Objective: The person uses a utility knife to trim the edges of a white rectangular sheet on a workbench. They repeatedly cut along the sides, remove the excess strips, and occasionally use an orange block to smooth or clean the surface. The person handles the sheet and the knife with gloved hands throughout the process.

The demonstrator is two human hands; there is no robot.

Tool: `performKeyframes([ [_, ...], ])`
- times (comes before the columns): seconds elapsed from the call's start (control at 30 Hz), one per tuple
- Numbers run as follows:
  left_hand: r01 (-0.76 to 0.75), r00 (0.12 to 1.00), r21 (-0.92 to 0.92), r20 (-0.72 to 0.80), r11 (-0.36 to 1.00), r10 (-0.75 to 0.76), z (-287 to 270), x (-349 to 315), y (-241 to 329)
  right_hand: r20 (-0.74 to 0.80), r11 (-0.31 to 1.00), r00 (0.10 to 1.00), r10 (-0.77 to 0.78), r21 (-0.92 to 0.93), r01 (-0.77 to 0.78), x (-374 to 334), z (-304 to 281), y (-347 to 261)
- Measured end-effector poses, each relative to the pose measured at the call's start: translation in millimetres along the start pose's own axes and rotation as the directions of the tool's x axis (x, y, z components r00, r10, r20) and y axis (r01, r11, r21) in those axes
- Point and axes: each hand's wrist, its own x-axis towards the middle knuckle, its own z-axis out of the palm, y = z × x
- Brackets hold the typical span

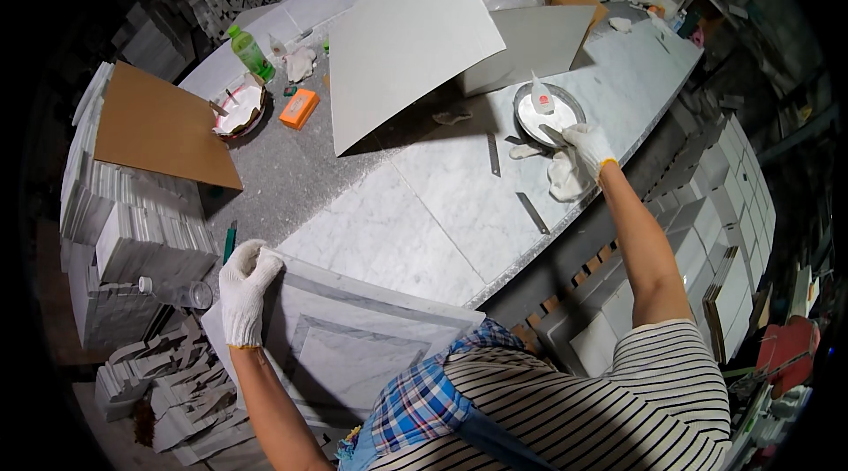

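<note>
- Striped shirt and blue plaid cloth, worn by the person, lie nearest the head camera, along the lower edge
- Just ahead of them a grey-and-white marbled panel leans up against the near edge of the worktable, partly in shadow
- Left hand, in a white knitted glove, is closed over the panel's upper left corner, thumb and fingers gripping it
- Right hand, gloved alike, reaches out across the table and holds a flat grey blade, fingers wrapped around it
- That blade slants over the near side of a round bowl with white stuff inside; a small nozzle bottle stands tilted in it
- Crumpled white cloth sits just below the right hand, near the table's edge
- Two dark metal strips lie apart on the marbled surface, left of the cloth
- Large pale board stands slanted farther back, left of the bowl
- Orange box, white-lined dish and green bottle are grouped left of that board
- Green cutter rests just above the left hand, beside stacked tiles
</note>
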Motion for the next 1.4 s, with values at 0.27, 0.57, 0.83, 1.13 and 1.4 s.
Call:
performKeyframes([
  [0.27,-0.005,1.000,0.006,-0.016,1.000,0.005,2.3,-1.4,2.6,0.037,0.981,0.999,0.008,0.193,-0.015,-3.3,2.4,2.7],
  [0.57,-0.049,0.998,0.110,-0.031,0.993,0.052,-0.4,-2.8,3.2,0.057,0.985,0.993,-0.099,0.147,0.090,-62.7,51.1,-64.6],
  [0.83,-0.041,0.999,0.141,-0.023,0.989,0.044,-5.3,2.7,-5.4,0.435,0.968,0.873,-0.223,0.207,0.144,-161.0,175.2,-143.1],
  [1.13,0.036,0.999,0.193,-0.021,0.980,-0.033,-2.2,-6.2,17.5,0.653,0.945,0.684,-0.326,0.195,0.263,-227.7,260.7,-194.7],
  [1.4,0.015,1.000,0.169,-0.006,0.986,-0.014,-4.2,-4.5,9.8,0.631,0.879,0.625,-0.459,0.223,0.421,-243.1,279.9,-195.8],
])
